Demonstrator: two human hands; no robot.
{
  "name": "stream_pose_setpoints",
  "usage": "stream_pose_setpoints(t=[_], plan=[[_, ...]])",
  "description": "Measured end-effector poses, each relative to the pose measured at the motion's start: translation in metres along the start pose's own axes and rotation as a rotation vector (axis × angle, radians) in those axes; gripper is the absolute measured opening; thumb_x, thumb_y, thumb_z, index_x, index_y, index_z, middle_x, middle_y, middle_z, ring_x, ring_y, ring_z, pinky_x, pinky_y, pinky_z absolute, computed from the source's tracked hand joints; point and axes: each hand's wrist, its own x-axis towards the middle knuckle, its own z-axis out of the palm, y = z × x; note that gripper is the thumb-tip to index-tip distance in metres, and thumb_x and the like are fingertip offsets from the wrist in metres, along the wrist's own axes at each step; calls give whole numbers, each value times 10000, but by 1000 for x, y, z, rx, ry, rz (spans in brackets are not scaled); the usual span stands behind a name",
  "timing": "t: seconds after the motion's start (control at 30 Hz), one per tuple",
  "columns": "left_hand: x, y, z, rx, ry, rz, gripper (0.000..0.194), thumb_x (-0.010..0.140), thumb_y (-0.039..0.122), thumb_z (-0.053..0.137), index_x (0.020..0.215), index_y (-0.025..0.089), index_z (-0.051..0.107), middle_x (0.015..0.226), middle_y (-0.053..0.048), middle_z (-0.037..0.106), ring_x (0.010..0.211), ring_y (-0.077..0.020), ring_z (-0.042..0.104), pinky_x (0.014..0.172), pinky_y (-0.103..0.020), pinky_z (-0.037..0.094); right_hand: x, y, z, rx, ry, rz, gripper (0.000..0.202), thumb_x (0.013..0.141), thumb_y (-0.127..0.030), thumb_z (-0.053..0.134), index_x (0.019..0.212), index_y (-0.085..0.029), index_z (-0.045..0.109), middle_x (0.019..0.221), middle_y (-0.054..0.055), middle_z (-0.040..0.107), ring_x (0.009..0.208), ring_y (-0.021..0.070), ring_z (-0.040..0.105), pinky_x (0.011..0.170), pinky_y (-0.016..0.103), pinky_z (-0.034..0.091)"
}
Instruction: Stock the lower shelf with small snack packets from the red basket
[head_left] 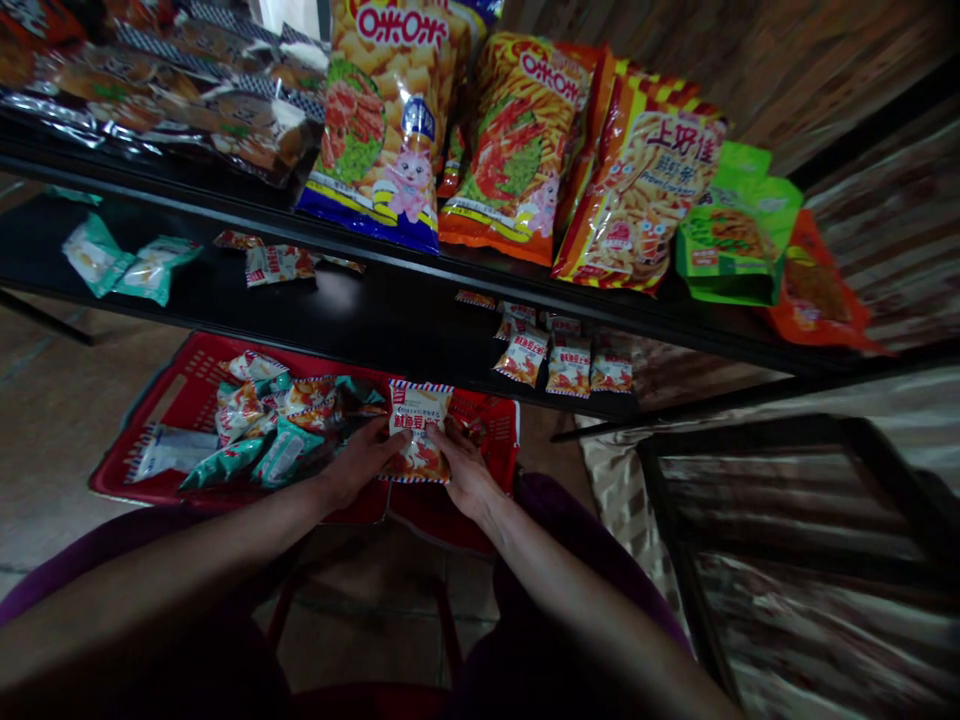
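Between my two hands, over the right part of a red basket (127, 450), is a small white and orange snack packet (420, 430) with red lettering, its front facing me. My left hand (369, 455) grips its left edge, thumb on the front. At the right edge my right hand (463, 462) holds it, with the thumb on the front too. The fingers behind the packet are hidden. Left of my hands, the basket holds several teal packets (289, 452) and several orange and white packets (311, 400), piled loosely.
A black lower shelf (390, 310) runs behind the basket, with teal packets (157, 268) at left and several small packets (570, 362) at right. Large snack bags (502, 150) stand on the upper shelf. A dark metal frame (750, 425) is at the right.
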Motion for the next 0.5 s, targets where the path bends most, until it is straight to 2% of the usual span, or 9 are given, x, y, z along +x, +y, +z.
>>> stream_pose_setpoints(t=[0.2, 0.3, 0.4, 0.5], plan=[[11, 4, 0, 37, 84, 53, 376, 625, 463, 714, 846, 174, 623, 839, -63, 696, 789, -224, 649, 714, -333, 508, -5, -4, -4, -66, 62, 44, 449, 583, -350, 799, 991, -255, 637, 936, 4, 720, 825, 170, 670, 681, 300, 544], [13, 5, 4, 55, 74, 36, 393, 642, 506, 681, 818, 160, 612, 862, -80, 696, 809, -232, 647, 727, -340, 505, -5, -2, -9, -47, 108, 38, 472, 549, -343, 818, 976, -242, 644, 890, 9, 724, 786, 164, 668, 676, 295, 533], [17, 1, 13, -1, 35, 28, 400, 669, 477, 665, 889, 149, 595, 927, -89, 688, 828, -222, 645, 777, -354, 502, -2, -1, -15, -75, 142, 3, 440, 557, -361, 811, 950, -239, 654, 883, 1, 720, 754, 146, 659, 669, 273, 515], [24, -4, 24, -70, 44, 55, 434, 675, 388, 679, 1019, 155, 553, 973, -87, 678, 849, -217, 645, 788, -364, 507, 1, -6, -20, -125, 153, -37, 434, 578, -388, 793, 962, -248, 649, 914, 0, 715, 764, 140, 651, 669, 262, 490]])
